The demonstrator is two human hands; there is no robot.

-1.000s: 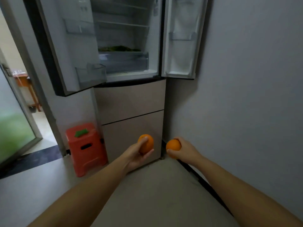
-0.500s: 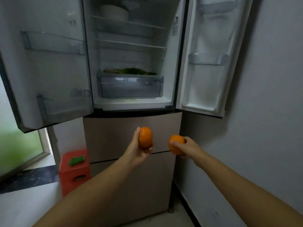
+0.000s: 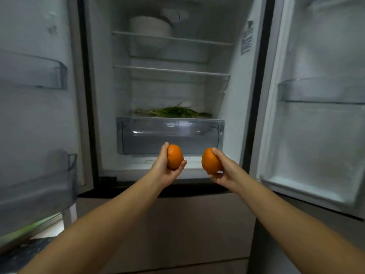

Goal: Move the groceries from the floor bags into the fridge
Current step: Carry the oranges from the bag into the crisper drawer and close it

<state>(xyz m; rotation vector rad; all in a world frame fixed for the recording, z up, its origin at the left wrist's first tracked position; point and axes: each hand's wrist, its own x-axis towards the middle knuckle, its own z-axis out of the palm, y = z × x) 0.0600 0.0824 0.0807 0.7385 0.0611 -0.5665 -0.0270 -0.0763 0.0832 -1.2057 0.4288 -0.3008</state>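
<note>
The left hand (image 3: pixel 165 171) has its grip wrapped around an orange (image 3: pixel 174 156). The right hand (image 3: pixel 225 172) grips a second orange (image 3: pixel 211 160), both held before the open fridge's clear drawer (image 3: pixel 169 135).

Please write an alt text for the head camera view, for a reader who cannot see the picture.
A person's left hand and right hand each hold an orange, the left orange and the right orange, before an open fridge. Inside, leafy greens lie above a clear drawer, and a white bowl stands on the top shelf.
</note>
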